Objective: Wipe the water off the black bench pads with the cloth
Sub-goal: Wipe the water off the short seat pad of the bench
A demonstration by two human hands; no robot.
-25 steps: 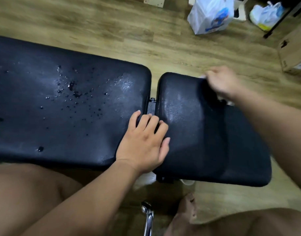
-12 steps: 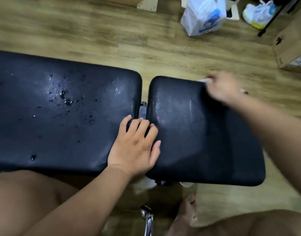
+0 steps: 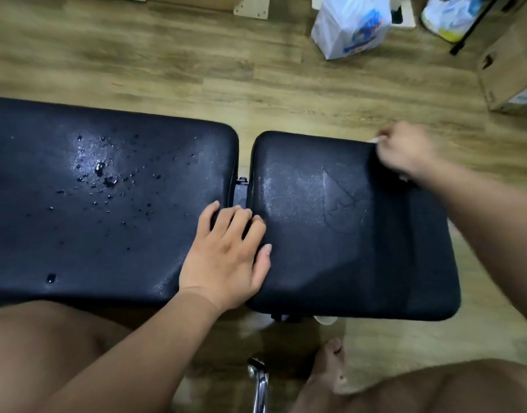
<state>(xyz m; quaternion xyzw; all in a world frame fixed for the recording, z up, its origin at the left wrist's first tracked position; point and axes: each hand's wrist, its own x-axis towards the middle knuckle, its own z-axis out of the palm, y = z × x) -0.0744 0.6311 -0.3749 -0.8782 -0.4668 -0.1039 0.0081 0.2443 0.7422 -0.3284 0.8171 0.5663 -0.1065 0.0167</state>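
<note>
**Pads, black, two.** Long pad point(image 3: 107, 204) at left; short pad point(image 3: 331, 234) at right, with a narrow gap between them. The long pad carried scattered water drops point(image 3: 101, 171), thickest at its middle, with one larger bead toward the near edge. The short pad showed only a thin smeared sheen. The padded covers looked smooth and likely slick where wet.

**Cloth, white, one.** The cloth point(image 3: 375, 140) sat at the far right corner of the short pad, almost wholly hidden under the hand, so only slivers showed. It was judged light, soft and limp. It is best bunched in the palm and pressed flat under the fingers, since a loose edge would drag rather than lift water.

**Grips, two.**
- The left grip point(image 3: 226, 251), a bare hand, lay flat with fingers straight across the gap. It touched both pads and held nothing.
- The right grip point(image 3: 405, 150) was blurred, its fingers curled round the cloth at the pad's far edge.

**Surroundings.** Plastic bags, two point(image 3: 350, 25) point(image 3: 444, 19); cardboard box, one point(image 3: 512, 73). All were on the wooden floor point(image 3: 167, 61), far right, well apart from the pads.
</note>
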